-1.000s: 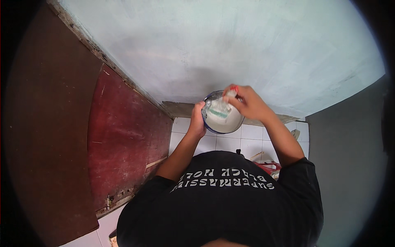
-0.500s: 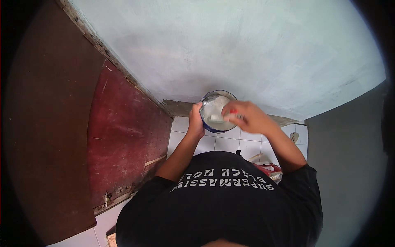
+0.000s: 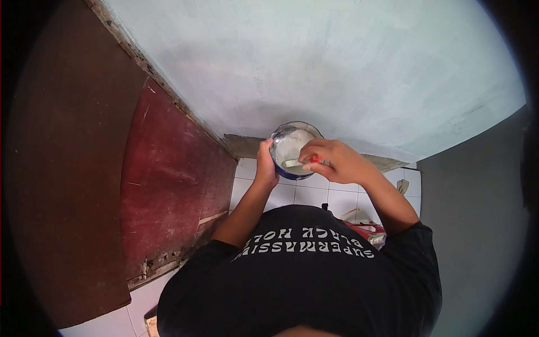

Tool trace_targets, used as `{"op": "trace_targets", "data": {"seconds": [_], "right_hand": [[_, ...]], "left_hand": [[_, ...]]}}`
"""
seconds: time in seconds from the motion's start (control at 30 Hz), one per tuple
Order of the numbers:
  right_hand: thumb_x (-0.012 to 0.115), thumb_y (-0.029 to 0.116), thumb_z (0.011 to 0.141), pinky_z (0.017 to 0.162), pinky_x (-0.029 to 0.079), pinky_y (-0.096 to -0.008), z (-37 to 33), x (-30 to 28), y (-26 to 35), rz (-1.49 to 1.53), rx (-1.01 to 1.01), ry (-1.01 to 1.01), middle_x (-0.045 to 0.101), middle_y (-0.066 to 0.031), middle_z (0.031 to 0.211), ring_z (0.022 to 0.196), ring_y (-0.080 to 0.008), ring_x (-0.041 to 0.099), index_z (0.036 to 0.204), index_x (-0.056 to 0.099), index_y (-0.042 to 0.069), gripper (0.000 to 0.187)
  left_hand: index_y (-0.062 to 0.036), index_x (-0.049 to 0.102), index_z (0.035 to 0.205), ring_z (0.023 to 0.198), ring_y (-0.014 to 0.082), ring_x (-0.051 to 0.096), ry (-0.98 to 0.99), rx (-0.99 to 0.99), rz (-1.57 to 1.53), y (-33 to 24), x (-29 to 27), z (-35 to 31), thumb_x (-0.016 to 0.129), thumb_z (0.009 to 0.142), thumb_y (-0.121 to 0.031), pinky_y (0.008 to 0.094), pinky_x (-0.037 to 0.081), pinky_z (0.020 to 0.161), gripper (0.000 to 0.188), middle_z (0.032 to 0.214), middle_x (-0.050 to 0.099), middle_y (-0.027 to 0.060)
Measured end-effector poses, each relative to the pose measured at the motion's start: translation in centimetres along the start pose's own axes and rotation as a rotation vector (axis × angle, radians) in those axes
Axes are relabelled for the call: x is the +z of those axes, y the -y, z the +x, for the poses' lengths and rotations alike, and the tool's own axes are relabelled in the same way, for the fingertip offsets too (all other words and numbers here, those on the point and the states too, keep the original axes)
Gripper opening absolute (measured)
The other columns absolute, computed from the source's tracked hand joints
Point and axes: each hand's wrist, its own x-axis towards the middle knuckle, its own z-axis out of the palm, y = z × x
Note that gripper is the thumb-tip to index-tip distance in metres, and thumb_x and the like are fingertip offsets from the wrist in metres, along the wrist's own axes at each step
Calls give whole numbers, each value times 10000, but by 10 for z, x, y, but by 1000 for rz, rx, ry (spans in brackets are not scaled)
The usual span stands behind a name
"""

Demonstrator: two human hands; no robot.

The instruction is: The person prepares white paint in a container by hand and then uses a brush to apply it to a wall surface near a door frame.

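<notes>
A round blue can [image 3: 286, 175] of whitish paint [image 3: 287, 145] is held up close to the pale wall. My left hand [image 3: 265, 163] is closed on the can's left side, the thumb up by its rim. Over the right part of the opening, my right hand [image 3: 339, 162] grips a paintbrush [image 3: 293, 163] that shows red near the fingers. The brush's pale, paint-covered end points left, inside the can's mouth. Most of its handle is hidden by my fingers, and I cannot tell how deep its end sits in the paint.
The whitish wall [image 3: 337, 73] rises right in front. On the left stand dark red and brown panels [image 3: 168, 185]; a grey surface [image 3: 477, 208] borders the right. Below is white tiled floor [image 3: 311, 196], with a red object [image 3: 368, 228] by my right elbow, partly hidden by my shirt.
The brush, blurred before, shows clearly now, its pale end slightly further left in the can. The can and my left hand have shifted only slightly.
</notes>
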Motion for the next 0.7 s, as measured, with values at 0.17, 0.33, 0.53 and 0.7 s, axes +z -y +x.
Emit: {"op": "trace_targets", "data": {"seconds": [0.17,0.33,0.53,0.7], "right_hand": [[651,213,961,706,513,-371,12,-10,-21,181,236,-126,674,-161,868,742,-287,642,1054,662,23,211],[665,152,929,705,528,-344,19,-14,-12,19,192,-161,694,-137,933,790,-266,663,1026,672,25,160],[682,162,916,734,524,-384,2,-3,12,-5,29,-63,680,-150,900,807,-341,657,1022,672,32,168],[690,171,912,741,523,-399,10,1,0,42,77,-163,688,-161,928,803,-357,662,1013,667,31,174]], "left_hand": [[-52,623,1199,1075,212,653,33,-27,146,9,5,-10,416,990,-439,372,487,972,486,1147,692,96],[-29,620,1157,1035,217,657,-3,15,78,4,7,-10,443,982,-421,363,498,934,464,1113,687,109],[-9,612,1123,1008,218,654,-16,50,-6,-11,8,-15,466,973,-405,354,503,904,448,1073,675,115],[0,613,1126,1015,218,658,-30,53,23,2,-1,-13,465,976,-402,356,505,909,454,1083,679,119]]}}
